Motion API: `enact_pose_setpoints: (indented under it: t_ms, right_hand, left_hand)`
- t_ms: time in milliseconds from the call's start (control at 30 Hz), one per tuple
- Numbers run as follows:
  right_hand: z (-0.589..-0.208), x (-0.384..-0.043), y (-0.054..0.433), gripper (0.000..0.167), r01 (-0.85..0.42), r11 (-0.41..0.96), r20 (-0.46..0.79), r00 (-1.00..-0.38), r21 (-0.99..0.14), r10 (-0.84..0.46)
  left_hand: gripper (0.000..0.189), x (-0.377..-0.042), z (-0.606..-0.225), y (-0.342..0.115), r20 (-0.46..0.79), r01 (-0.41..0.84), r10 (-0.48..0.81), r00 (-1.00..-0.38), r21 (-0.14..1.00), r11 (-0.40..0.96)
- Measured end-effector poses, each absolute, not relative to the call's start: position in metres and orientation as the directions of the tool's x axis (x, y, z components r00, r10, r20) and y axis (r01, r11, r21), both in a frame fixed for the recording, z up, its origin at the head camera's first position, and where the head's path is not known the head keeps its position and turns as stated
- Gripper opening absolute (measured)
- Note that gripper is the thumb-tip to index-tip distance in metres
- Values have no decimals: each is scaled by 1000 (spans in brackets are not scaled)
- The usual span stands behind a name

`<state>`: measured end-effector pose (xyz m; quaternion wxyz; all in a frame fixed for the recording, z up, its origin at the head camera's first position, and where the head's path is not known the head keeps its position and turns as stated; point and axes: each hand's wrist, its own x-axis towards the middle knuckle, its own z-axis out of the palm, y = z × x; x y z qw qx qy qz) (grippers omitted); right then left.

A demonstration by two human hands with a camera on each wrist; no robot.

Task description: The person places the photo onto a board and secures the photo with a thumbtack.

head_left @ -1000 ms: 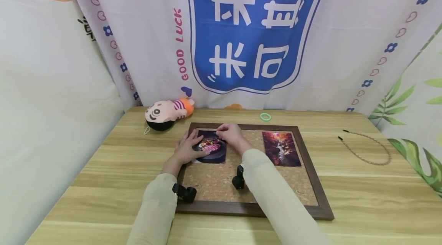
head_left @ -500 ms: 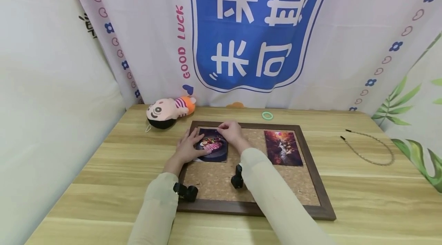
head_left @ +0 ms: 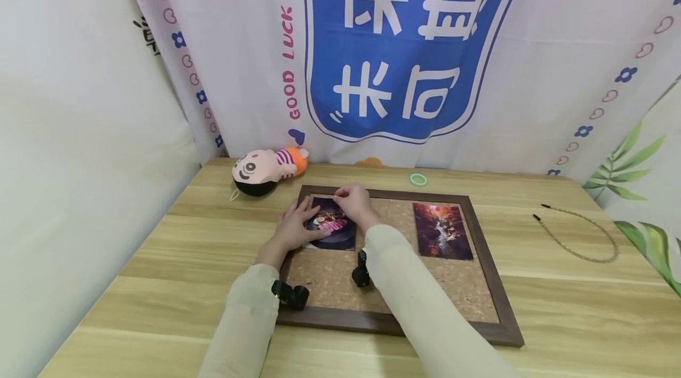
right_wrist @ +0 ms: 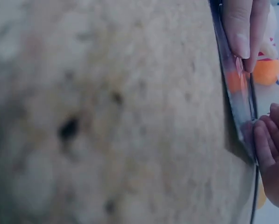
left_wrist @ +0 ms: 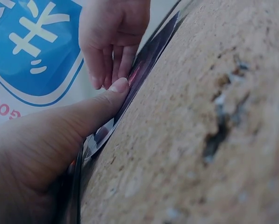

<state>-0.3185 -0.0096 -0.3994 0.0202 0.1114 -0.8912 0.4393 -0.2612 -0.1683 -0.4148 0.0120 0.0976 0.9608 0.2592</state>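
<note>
A framed corkboard (head_left: 330, 280) lies on the table, with a photo of a plate of food (head_left: 343, 241) at its upper left. My left hand (head_left: 291, 229), fingers spread, presses that photo on its left side; the thumb (left_wrist: 104, 105) lies along the near edge in the left wrist view. At the photo's upper right corner, my right hand (head_left: 357, 204) pinches a tiny pale thing (right_wrist: 254, 121), apparently a push pin, mostly covered by the fingertips. Farther right on the cork is a reddish waterfall photo (head_left: 444, 233) with a pink dot near its top edge.
Behind the board's left corner lies a plush doll (head_left: 266, 171). A green ring (head_left: 418, 180) is beyond the back edge, and a thin cord with black ends (head_left: 590, 254) curves on the table at right. A printed curtain (head_left: 479, 129) hangs behind.
The head view has turned slightly left, so everything appears a little farther right. Both hands stay at the food photo, the right one still pinching at its upper right corner.
</note>
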Motion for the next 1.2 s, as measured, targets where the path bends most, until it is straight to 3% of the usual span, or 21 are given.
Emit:
enact_pose_setpoints:
  t_ms: [567,1200]
  right_hand:
    - [-411,-325,-8,11,-193,606,69,-972,-772,-222]
    - [-413,-322,-11,8,-125,680,36,-989,-722,-143]
  left_hand:
    - [73,-259,-416,-169,17,164,179,-984,489,857]
    - [71,-257,-416,-169,9,157,172,-985,463,873]
